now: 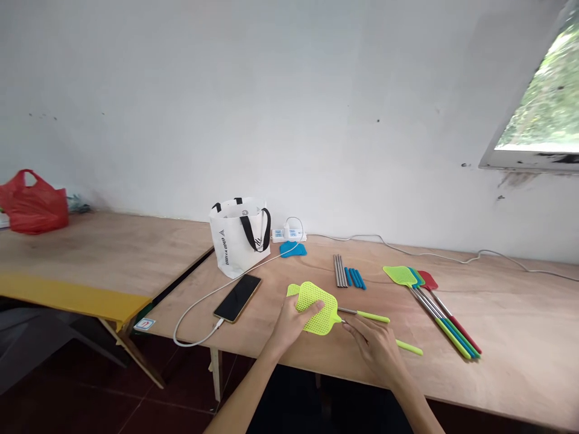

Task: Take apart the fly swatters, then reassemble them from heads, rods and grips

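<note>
Nearest, the right hand (374, 345) pinches its fingers at the neck of a lime-green flyswatter (321, 313), above the near side of the worktop (520, 343); the left hand (293, 319) thumb-clamps its mesh, seemingly for steadiness.

On the white bag (242, 244), black lettering (225, 249) runs downward under a small slanted logo (221, 232); its last word looks like "STUDIO", the first is unclear. Left of and nearer than the bag, a sticker (145, 324) on the table (185, 289) bears an uncertain red character. The power strip (296, 235) right of the bag has illegible blue print.
</note>
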`<state>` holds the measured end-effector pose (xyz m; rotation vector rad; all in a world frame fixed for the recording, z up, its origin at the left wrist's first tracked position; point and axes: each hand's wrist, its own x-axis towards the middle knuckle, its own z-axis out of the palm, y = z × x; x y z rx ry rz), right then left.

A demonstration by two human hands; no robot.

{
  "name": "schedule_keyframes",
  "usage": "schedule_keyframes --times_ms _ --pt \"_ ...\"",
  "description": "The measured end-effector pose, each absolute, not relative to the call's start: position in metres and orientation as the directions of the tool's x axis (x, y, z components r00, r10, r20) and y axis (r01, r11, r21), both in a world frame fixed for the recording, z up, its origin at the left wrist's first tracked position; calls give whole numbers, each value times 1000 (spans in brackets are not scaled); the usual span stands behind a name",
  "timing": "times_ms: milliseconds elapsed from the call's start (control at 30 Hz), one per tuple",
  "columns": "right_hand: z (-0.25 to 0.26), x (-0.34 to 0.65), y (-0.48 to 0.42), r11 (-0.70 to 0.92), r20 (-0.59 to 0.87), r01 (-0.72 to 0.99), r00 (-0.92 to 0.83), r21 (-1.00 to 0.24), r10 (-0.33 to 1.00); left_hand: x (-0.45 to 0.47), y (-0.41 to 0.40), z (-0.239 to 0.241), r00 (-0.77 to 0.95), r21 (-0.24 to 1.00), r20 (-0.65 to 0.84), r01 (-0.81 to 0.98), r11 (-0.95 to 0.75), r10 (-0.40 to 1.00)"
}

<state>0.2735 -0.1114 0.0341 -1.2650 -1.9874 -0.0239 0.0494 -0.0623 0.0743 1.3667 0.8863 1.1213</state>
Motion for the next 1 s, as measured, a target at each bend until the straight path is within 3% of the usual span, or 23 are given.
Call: schedule_keyframes --times_ms 100,300,533,767,1000 --pt "39 276 -115 496 525 744 -230 -449 820 46 -58 73 336 982 186 -46 -181 923" --pt "43 264 -119 445 395 714 -252 -540 883 32 -51 68 416 987 137 15 -158 899" --pt "9 270 -103 346 369 859 -204 -377 907 6 -23 56 365 978 115 123 -170 924" --pt "-7 298 -90 335 432 889 -182 -312 883 -9 -3 24 327 933 10 338 -126 945" --pt "-8 295 -89 364 516 905 -210 -219 831 -6 -8 29 343 714 195 592 -373 919"
